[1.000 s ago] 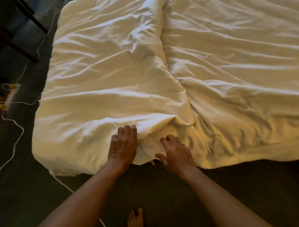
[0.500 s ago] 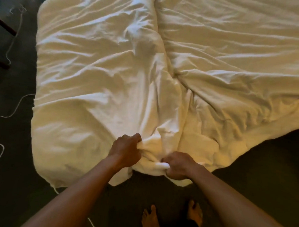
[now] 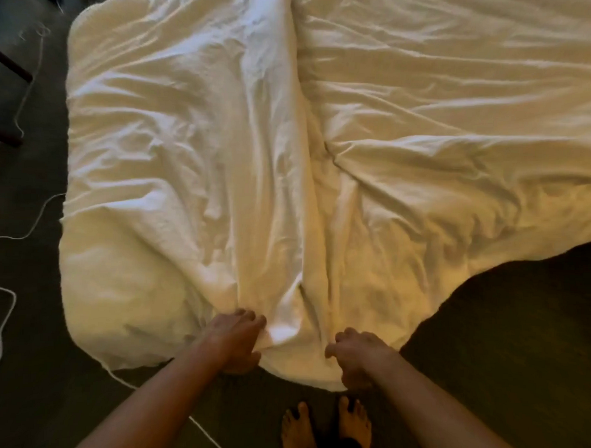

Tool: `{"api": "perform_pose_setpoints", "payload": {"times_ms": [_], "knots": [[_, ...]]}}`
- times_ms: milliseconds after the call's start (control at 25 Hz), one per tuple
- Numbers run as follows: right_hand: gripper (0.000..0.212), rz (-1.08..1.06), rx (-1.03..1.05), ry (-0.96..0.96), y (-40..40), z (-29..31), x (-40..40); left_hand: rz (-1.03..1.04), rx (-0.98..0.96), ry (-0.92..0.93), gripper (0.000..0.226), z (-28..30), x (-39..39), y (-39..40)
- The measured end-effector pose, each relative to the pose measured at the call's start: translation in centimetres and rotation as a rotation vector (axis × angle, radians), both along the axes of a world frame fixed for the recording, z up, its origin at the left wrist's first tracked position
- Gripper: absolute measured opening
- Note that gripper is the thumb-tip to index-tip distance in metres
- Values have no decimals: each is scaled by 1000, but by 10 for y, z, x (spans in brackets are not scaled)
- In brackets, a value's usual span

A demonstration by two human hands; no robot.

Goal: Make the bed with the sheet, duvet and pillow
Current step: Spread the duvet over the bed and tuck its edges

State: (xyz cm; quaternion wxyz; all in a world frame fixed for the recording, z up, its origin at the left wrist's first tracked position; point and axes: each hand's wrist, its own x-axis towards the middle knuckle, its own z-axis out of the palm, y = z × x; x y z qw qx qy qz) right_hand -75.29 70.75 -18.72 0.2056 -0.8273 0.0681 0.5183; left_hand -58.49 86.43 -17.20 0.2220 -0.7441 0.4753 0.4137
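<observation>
A large cream-white duvet [image 3: 409, 134] lies spread and wrinkled over the dark floor, with a long raised fold running from its near edge toward the top of the head view. My left hand [image 3: 236, 339] grips the near edge of the duvet just left of that fold. My right hand [image 3: 359, 353] is closed on the same edge to the right, about a hand's width away. The cloth between my hands is bunched and pulled toward me. No pillow or separate sheet is visible.
My bare feet [image 3: 326, 428] stand on dark carpet [image 3: 502, 351] just behind the duvet's edge. White cords [image 3: 2, 312] trail across the floor on the left. Dark furniture legs [image 3: 9, 65] stand at the upper left.
My hands went from resting flat on the duvet's near edge to gripping it, and the edge has been drawn back toward my feet, lengthening the central fold.
</observation>
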Motion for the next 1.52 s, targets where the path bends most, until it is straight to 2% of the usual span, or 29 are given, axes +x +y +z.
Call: {"api": "perform_pose_setpoints", "payload": {"times_ms": [80, 240, 360, 560, 680, 800, 960, 1160, 1520], "knots": [[56, -185, 14, 14, 1, -6, -8, 19, -83, -1, 60, -6, -9, 4], [48, -409, -29, -123, -3, -9, 0, 92, -374, -60, 44, 0, 5, 9], [46, -521, -14, -184, 1, -6, 25, 132, -502, -123, 38, 14, 32, 17], [42, -518, -11, -271, 37, 26, 93, 161, -514, -170, 31, 57, 102, 51], [33, -511, -34, -286, 50, 40, 128, 169, -529, -153, 29, 62, 144, 72], [24, -584, -65, -303, 76, 46, 184, 126, -549, -134, 26, 56, 211, 100], [23, -788, -151, -295, 152, 52, 247, -14, -548, 6, 22, 49, 283, 142], [19, -961, -157, -276, 242, 71, 298, -109, -533, 129, 31, 71, 316, 181], [27, -1017, -211, -314, 294, 94, 308, -209, -414, 106, 37, 98, 329, 221]]}}
